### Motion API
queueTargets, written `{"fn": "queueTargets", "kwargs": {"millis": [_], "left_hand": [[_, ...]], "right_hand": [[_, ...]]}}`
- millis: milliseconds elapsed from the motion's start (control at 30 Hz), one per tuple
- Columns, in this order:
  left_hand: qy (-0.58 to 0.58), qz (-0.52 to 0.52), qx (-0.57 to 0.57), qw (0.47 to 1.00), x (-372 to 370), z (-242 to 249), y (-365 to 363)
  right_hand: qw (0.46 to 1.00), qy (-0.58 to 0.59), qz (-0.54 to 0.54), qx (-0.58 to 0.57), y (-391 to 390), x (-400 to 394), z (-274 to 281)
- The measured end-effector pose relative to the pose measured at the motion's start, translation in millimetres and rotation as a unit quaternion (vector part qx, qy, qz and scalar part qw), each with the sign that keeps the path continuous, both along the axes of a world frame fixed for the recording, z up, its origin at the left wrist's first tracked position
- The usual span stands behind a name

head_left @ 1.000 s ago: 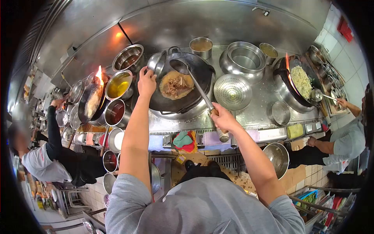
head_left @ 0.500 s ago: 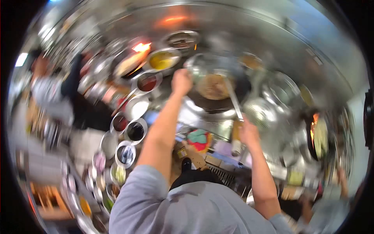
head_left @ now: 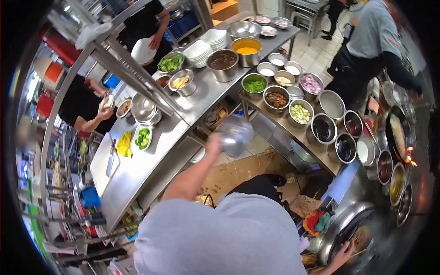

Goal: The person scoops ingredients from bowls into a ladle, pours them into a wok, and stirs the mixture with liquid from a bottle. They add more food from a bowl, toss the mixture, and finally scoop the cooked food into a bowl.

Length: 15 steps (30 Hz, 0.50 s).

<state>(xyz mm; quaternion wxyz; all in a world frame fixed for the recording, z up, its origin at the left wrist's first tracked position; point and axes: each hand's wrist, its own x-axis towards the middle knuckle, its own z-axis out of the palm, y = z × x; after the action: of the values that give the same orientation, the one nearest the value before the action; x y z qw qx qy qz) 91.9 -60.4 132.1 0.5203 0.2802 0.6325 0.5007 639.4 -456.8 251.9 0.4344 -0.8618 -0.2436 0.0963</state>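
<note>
My left hand (head_left: 213, 145) grips a shiny metal bowl (head_left: 236, 135), blurred by motion, above the floor gap between the two counters. At the lower right, my right hand (head_left: 341, 256) is over the near rim of a wok (head_left: 338, 236), fingers curled around a long-handled metal cooking tool (head_left: 361, 252). Only a little of that tool shows, and its working end cannot be made out. Brown food (head_left: 362, 236) lies in the wok. A bundled red, yellow and green cloth (head_left: 317, 222) is beside the stove, near my right hand.
Steel pots of ingredients, including chopped green vegetables (head_left: 300, 112), line the counter ahead. White plates (head_left: 199, 53) are stacked farther left. A knife (head_left: 111, 158) lies on a cutting board. Flame (head_left: 410, 158) flares by another wok. A co-worker (head_left: 373, 32) stands upper right; others work left.
My view has swung left from the stove to the counters. My left hand has carried the metal bowl away from the wok. My right hand has stayed by the wok.
</note>
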Motion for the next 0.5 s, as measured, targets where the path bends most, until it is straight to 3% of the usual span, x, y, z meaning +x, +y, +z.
{"fn": "queueTargets", "kwargs": {"millis": [33, 67, 133, 167, 200, 233, 267, 300, 333, 367, 400, 433, 500], "left_hand": [[0.054, 0.151, 0.065, 0.985, -66.5, -28.6, -5.1], [-0.121, 0.244, 0.106, 0.956, -102.8, 10.6, -23.5], [-0.081, 0.411, 0.196, 0.887, -155.0, 70.2, -45.0], [0.099, 0.41, 0.13, 0.897, -231.2, 39.1, -57.1], [0.125, 0.486, 0.136, 0.854, -243.4, 61.8, -56.5], [0.169, 0.461, 0.145, 0.859, -265.8, 75.9, -56.6], [0.121, 0.469, 0.201, 0.851, -257.4, 101.7, -44.6], [0.045, 0.466, 0.203, 0.86, -272.3, 97.4, -29.0], [-0.032, 0.387, 0.189, 0.902, -270.3, 100.3, -15.0], [-0.064, 0.209, 0.165, 0.962, -249.3, 101.7, -1.8], [-0.067, 0.015, 0.142, 0.988, -227.4, 104.3, 11.6], [-0.074, -0.042, 0.039, 0.996, -177.2, 117.6, 20.4], [-0.108, -0.151, -0.126, 0.975, -91.3, 77.3, 40.4]], "right_hand": [[1.0, -0.001, 0.012, 0.001, 25.5, -2.0, 10.9], [0.999, 0.012, 0.044, 0.007, 48.5, -3.0, 23.7], [0.996, 0.026, 0.084, 0.021, 78.8, 3.9, 30.7], [0.996, 0.025, 0.087, 0.023, 91.3, 2.4, 33.9], [0.993, 0.026, 0.105, 0.036, 103.7, -1.8, 38.1], [0.991, 0.027, 0.122, 0.048, 111.7, -6.5, 41.1], [0.991, 0.027, 0.12, 0.049, 116.9, -11.2, 41.4], [0.992, 0.031, 0.114, 0.046, 120.2, -16.1, 40.3], [0.993, 0.035, 0.107, 0.044, 120.2, -18.9, 38.1], [0.993, 0.035, 0.103, 0.046, 118.1, -20.1, 34.1], [0.993, 0.042, 0.103, 0.045, 113.4, -21.2, 29.5], [0.993, 0.048, 0.1, 0.044, 107.6, -22.4, 26.3], [0.995, 0.047, 0.07, 0.044, 94.9, -31.1, 22.8]]}}
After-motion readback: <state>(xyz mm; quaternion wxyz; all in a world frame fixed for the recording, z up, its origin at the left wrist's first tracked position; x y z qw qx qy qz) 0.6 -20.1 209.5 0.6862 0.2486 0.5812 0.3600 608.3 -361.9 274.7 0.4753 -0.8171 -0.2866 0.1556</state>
